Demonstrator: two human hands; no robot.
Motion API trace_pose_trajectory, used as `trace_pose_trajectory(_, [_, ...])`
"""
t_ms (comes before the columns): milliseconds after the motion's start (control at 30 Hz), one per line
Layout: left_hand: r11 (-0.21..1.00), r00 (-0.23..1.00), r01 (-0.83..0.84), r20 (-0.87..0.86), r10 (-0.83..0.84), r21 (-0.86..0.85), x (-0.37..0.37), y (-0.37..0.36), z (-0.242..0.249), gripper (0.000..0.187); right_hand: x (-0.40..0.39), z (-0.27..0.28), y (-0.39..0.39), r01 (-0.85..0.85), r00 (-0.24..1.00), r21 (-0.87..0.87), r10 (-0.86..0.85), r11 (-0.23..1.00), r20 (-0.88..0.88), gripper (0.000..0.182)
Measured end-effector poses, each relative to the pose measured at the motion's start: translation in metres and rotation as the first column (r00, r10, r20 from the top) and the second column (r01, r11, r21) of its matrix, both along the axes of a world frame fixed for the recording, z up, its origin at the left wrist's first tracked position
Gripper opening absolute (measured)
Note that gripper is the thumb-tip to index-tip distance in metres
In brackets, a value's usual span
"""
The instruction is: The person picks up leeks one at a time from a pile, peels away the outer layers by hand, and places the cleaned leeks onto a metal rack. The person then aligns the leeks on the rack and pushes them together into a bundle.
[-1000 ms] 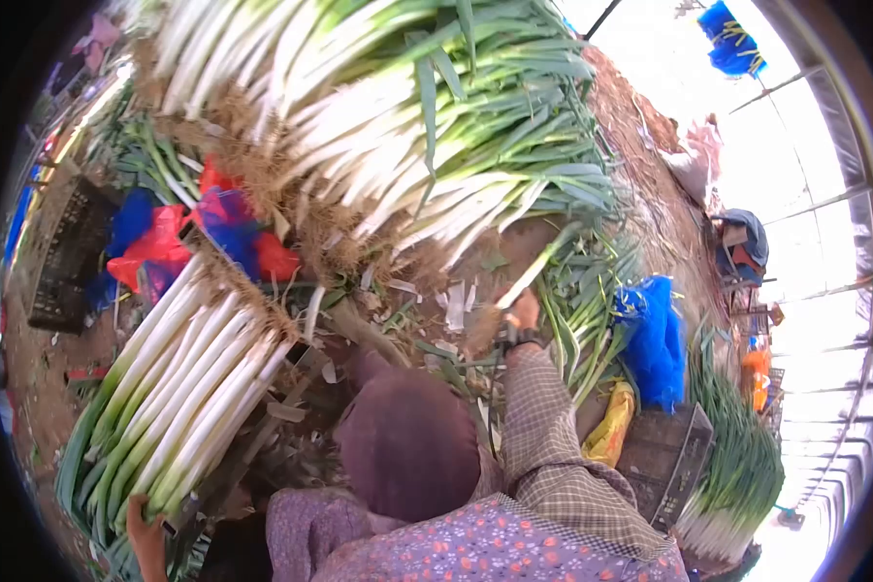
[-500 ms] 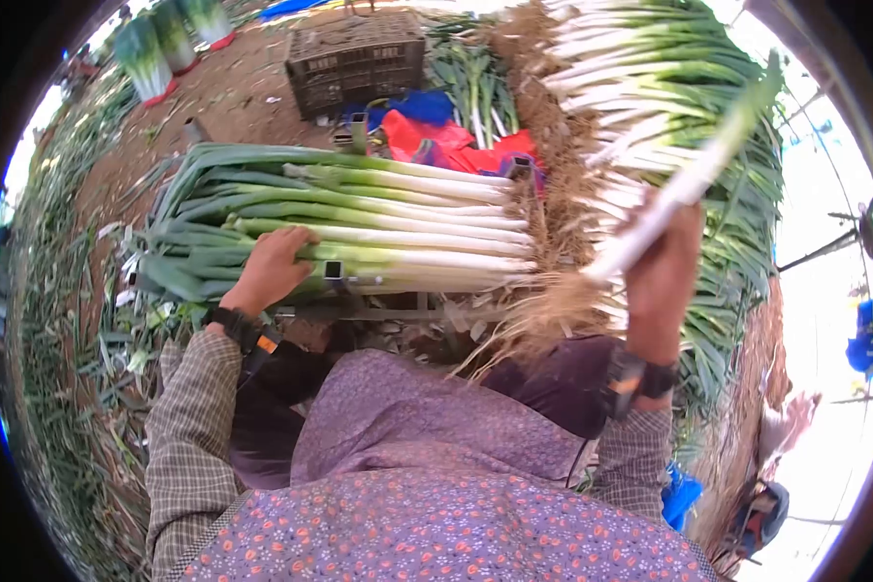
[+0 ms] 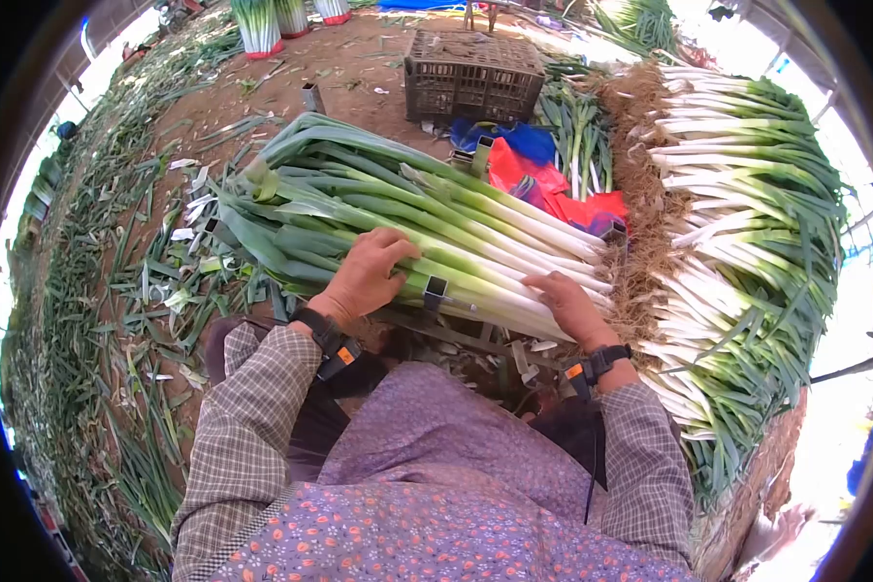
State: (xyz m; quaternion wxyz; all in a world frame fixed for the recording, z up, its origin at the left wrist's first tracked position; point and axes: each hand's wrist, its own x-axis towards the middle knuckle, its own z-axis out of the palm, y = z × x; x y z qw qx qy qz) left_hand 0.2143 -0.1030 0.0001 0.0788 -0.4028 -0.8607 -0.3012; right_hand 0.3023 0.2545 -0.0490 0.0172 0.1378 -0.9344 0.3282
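Observation:
A thick bundle of leeks [image 3: 456,213] lies across a metal frame [image 3: 435,291], green leaves to the left and white stems with roots to the right. My left hand [image 3: 371,272] rests on the near side of the bundle, its fingers bent over the green part beside a square metal post. On the white stems close to the roots lies my right hand [image 3: 567,306], with its fingers spread over them. Both hands touch the leeks from above; the undersides of the stems are hidden.
A large pile of leeks [image 3: 747,223] runs along the right. Beyond the frame stand a dark plastic crate [image 3: 473,82] and red cloth [image 3: 533,179]. Wrapped leek bundles [image 3: 257,24] stand at the back left. Leaf scraps [image 3: 78,291] cover the ground at left.
The single leek that my right hand held is out of that hand, which now lies on the bundle. My left hand remains on the leeks. The view has shifted, moving the scene rightward.

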Motion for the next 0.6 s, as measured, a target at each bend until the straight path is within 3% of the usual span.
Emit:
trace_pose_trajectory(133, [0.996,0.998,-0.054,-0.011,0.055,0.074,-0.002,0.004,-0.003,0.034,0.0,-0.008,0.015,0.004,0.999,-0.027,-0.003,1.0,0.037,0.026])
trace_pose_trajectory(233, [0.988,0.968,-0.125,-0.228,0.102,-0.09,-0.006,0.015,-0.004,0.032,0.0,0.0,0.016,0.015,0.997,0.04,-0.018,0.999,0.069,0.022])
trace_pose_trajectory(267, [0.963,0.967,-0.152,-0.234,0.099,-0.221,-0.001,0.018,-0.004,0.032,-0.001,0.0,0.015,0.024,0.998,0.085,-0.029,0.996,0.063,0.021])
trace_pose_trajectory(400, [0.914,0.999,-0.034,-0.04,0.02,-0.404,-0.006,0.014,0.012,0.034,0.009,0.003,0.025,0.128,0.981,0.179,-0.151,0.975,0.12,0.018])
trace_pose_trajectory(500, [0.868,0.999,-0.035,-0.04,0.017,-0.496,-0.012,0.021,0.013,0.033,0.01,-0.008,0.027,0.283,0.946,0.136,-0.3,0.949,0.122,0.018])
trace_pose_trajectory(600, [0.828,0.996,-0.061,-0.083,0.017,-0.558,-0.012,0.028,0.013,0.03,0.006,0.001,0.029,0.286,0.926,0.093,-0.3,0.954,0.23,0.017])
